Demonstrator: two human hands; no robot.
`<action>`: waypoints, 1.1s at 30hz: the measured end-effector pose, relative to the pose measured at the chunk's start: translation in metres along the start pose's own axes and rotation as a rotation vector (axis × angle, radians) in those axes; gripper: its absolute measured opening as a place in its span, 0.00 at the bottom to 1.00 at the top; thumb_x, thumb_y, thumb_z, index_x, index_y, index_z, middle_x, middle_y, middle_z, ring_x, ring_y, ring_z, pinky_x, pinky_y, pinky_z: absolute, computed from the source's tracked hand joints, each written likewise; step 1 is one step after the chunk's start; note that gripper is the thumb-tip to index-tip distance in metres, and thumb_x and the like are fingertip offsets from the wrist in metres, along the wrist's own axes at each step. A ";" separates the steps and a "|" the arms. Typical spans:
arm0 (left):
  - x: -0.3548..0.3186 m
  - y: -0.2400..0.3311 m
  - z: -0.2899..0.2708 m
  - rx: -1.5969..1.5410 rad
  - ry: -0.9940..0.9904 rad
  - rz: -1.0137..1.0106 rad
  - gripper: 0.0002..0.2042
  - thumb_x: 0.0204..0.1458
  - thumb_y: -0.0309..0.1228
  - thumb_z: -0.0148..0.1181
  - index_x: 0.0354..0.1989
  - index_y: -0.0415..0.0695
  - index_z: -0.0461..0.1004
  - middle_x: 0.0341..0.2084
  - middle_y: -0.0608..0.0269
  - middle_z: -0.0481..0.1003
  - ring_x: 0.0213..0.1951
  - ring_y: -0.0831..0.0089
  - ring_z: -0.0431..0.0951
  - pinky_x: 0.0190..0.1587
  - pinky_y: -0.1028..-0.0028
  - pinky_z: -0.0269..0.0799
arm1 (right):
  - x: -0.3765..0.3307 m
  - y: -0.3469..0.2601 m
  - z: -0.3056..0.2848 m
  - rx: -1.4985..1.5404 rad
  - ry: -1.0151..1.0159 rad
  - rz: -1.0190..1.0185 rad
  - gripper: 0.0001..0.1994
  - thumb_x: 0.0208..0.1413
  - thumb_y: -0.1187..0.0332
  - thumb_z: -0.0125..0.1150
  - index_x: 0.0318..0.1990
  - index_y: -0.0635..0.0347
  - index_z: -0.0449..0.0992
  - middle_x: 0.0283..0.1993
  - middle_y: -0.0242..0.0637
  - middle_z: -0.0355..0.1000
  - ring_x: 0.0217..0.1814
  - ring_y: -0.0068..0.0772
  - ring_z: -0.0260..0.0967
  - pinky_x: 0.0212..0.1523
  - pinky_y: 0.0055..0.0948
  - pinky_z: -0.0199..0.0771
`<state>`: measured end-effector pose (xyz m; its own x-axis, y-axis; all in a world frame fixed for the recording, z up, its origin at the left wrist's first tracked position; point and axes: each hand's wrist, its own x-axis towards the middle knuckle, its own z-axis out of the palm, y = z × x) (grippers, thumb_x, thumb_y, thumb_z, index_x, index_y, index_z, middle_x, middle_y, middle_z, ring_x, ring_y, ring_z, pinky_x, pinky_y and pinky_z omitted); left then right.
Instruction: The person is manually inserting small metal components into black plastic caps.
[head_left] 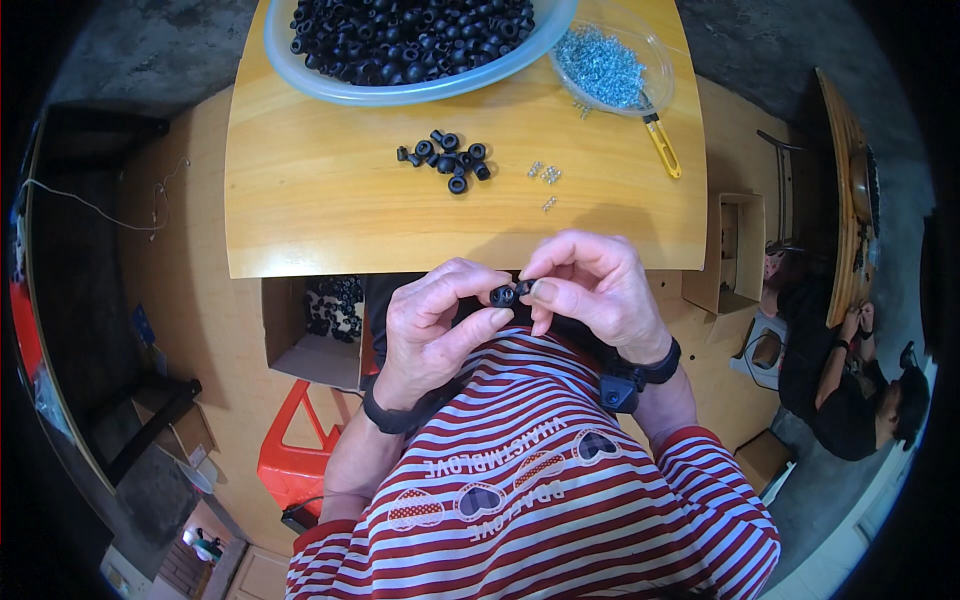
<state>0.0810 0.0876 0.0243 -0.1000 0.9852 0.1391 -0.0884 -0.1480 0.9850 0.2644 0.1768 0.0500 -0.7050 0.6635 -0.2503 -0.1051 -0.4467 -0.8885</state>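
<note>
i am pinching a small black rubber ring piece [503, 295] between thumb and forefinger of my left hand [432, 325], its long axis lying left to right. my right hand [592, 290] is closing its fingertips on the piece's right end, both hands meeting just below the near edge of the pale wooden table [330, 200].
</note>
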 end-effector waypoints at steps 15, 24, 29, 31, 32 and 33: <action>-0.002 -0.004 -0.004 -0.103 -0.004 -0.090 0.12 0.47 0.18 0.66 0.42 0.34 0.76 0.37 0.56 0.77 0.39 0.71 0.76 0.44 0.72 0.73 | 0.002 0.014 -0.003 0.076 0.026 -0.048 0.06 0.57 0.79 0.60 0.42 0.68 0.75 0.35 0.39 0.76 0.33 0.26 0.77 0.35 0.21 0.80; -0.002 -0.004 -0.004 -0.114 0.005 -0.113 0.13 0.47 0.18 0.66 0.42 0.34 0.76 0.36 0.56 0.77 0.38 0.71 0.77 0.44 0.73 0.72 | 0.000 0.006 -0.001 0.032 0.049 0.018 0.06 0.57 0.79 0.60 0.42 0.68 0.76 0.35 0.37 0.76 0.32 0.24 0.77 0.35 0.20 0.79; -0.001 -0.003 -0.003 -0.114 -0.005 -0.111 0.12 0.47 0.18 0.66 0.41 0.34 0.77 0.36 0.57 0.78 0.38 0.71 0.77 0.43 0.73 0.72 | 0.000 0.011 -0.001 -0.008 0.051 -0.073 0.06 0.57 0.80 0.60 0.42 0.68 0.76 0.34 0.36 0.76 0.33 0.23 0.76 0.36 0.20 0.79; -0.001 -0.004 -0.003 -0.118 0.001 -0.113 0.12 0.47 0.17 0.66 0.41 0.34 0.77 0.36 0.57 0.78 0.38 0.71 0.77 0.43 0.73 0.72 | 0.000 0.012 -0.001 -0.023 0.051 -0.086 0.06 0.57 0.80 0.60 0.42 0.68 0.76 0.34 0.36 0.76 0.33 0.22 0.76 0.36 0.20 0.79; -0.001 -0.004 -0.003 -0.123 0.006 -0.116 0.12 0.47 0.17 0.66 0.41 0.34 0.77 0.36 0.57 0.78 0.38 0.71 0.77 0.43 0.73 0.72 | 0.001 0.013 -0.001 -0.050 0.044 -0.112 0.06 0.57 0.80 0.60 0.42 0.68 0.76 0.34 0.36 0.76 0.34 0.22 0.76 0.36 0.20 0.78; -0.001 -0.004 -0.003 -0.123 0.005 -0.116 0.12 0.47 0.17 0.66 0.41 0.34 0.77 0.36 0.57 0.78 0.38 0.71 0.77 0.43 0.73 0.72 | 0.001 0.014 -0.002 -0.077 0.037 -0.138 0.06 0.57 0.80 0.60 0.42 0.68 0.76 0.34 0.35 0.76 0.34 0.21 0.76 0.36 0.19 0.78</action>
<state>0.0788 0.0870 0.0199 -0.0871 0.9959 0.0244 -0.2207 -0.0431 0.9744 0.2636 0.1722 0.0371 -0.6610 0.7379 -0.1366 -0.1444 -0.3037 -0.9418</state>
